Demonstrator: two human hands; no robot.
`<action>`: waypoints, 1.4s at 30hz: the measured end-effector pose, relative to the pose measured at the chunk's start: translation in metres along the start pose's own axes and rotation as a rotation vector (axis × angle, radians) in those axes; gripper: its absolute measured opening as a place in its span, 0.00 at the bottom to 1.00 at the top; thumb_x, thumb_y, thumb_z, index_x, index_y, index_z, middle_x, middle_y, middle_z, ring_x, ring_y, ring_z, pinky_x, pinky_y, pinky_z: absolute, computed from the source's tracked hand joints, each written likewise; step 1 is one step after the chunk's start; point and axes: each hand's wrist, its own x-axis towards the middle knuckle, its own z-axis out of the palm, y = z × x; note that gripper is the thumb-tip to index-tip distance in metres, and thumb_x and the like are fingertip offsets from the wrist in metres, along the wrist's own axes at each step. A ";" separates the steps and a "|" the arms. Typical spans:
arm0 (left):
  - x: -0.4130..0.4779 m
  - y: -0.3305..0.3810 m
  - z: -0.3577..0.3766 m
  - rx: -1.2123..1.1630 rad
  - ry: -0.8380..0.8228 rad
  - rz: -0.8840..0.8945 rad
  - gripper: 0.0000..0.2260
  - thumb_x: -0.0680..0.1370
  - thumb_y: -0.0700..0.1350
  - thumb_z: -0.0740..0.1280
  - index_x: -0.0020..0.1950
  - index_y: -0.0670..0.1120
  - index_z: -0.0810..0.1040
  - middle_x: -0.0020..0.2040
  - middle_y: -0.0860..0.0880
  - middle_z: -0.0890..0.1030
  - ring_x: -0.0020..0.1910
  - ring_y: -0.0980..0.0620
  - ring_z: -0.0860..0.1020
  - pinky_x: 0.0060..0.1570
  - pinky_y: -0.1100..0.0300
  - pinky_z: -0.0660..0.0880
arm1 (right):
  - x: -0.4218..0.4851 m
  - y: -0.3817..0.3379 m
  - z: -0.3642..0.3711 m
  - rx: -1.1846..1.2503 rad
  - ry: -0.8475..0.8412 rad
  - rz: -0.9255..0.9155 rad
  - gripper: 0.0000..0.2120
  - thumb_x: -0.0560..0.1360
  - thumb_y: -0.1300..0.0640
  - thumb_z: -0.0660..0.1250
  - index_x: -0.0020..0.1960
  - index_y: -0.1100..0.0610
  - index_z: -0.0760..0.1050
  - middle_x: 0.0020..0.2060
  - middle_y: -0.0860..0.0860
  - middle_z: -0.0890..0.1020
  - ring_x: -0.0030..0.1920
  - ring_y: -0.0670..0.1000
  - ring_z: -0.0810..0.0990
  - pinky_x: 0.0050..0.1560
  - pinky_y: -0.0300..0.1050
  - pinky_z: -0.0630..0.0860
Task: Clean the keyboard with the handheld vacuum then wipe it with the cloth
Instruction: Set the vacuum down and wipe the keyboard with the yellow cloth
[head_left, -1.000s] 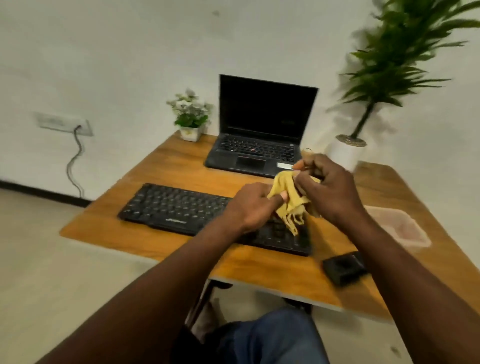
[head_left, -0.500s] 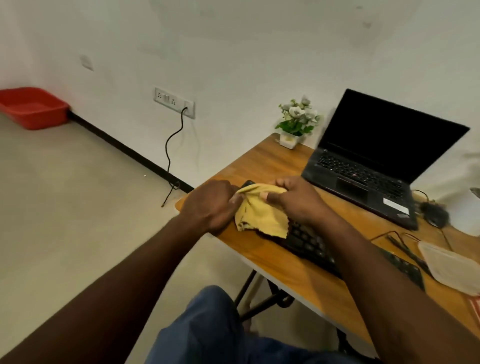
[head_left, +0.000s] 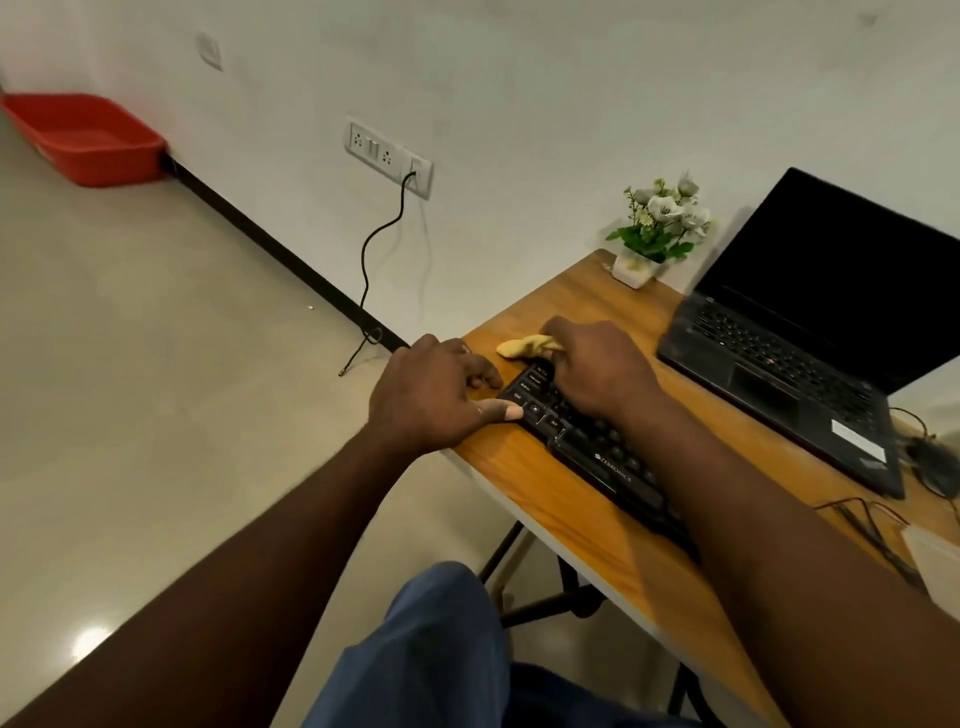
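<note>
White wall and pale floor across the upper left of the frame, with a red tub (head_left: 85, 137) on the floor at far upper left and a wall socket (head_left: 388, 156) trailing a black cable (head_left: 370, 270). Wooden desk (head_left: 524, 478) running from centre to lower right. Black keyboard (head_left: 597, 447) lying diagonally near the desk's front edge. Left hand (head_left: 434, 395) resting at the keyboard's near left corner, fingers curled down loosely, thumb tip touching the corner keys, nothing held. Right hand (head_left: 597, 366) pressed palm-down over the keyboard's left end, fingers closed on a bunched yellow cloth (head_left: 527, 347), most of it hidden under the hand, one end poking out onto the desk just beyond the keyboard. Open black laptop (head_left: 810, 332) at right, screen dark. Small white pot of white flowers (head_left: 660, 228) at the desk's far corner, above centre right. Blue-trousered knee (head_left: 431, 639) at bottom centre. Handheld vacuum not identifiable.
</note>
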 end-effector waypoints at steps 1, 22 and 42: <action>0.000 -0.001 0.001 0.000 0.007 0.000 0.30 0.68 0.80 0.61 0.59 0.63 0.83 0.56 0.58 0.81 0.57 0.53 0.74 0.56 0.49 0.74 | 0.001 -0.001 0.003 -0.006 0.020 -0.001 0.15 0.81 0.55 0.62 0.67 0.50 0.74 0.50 0.58 0.83 0.48 0.59 0.79 0.40 0.49 0.72; -0.003 -0.001 -0.003 -0.156 0.100 -0.069 0.33 0.62 0.72 0.77 0.55 0.54 0.70 0.48 0.55 0.77 0.48 0.52 0.73 0.42 0.54 0.71 | -0.049 -0.024 -0.002 0.389 -0.033 -0.350 0.12 0.80 0.52 0.64 0.61 0.51 0.81 0.47 0.47 0.85 0.44 0.49 0.81 0.45 0.49 0.77; -0.001 -0.001 0.000 0.148 -0.050 0.060 0.33 0.72 0.80 0.55 0.73 0.67 0.71 0.69 0.53 0.74 0.67 0.49 0.67 0.60 0.49 0.70 | -0.001 0.020 -0.007 0.101 0.043 -0.218 0.14 0.80 0.59 0.66 0.64 0.52 0.80 0.51 0.54 0.86 0.48 0.57 0.81 0.49 0.51 0.77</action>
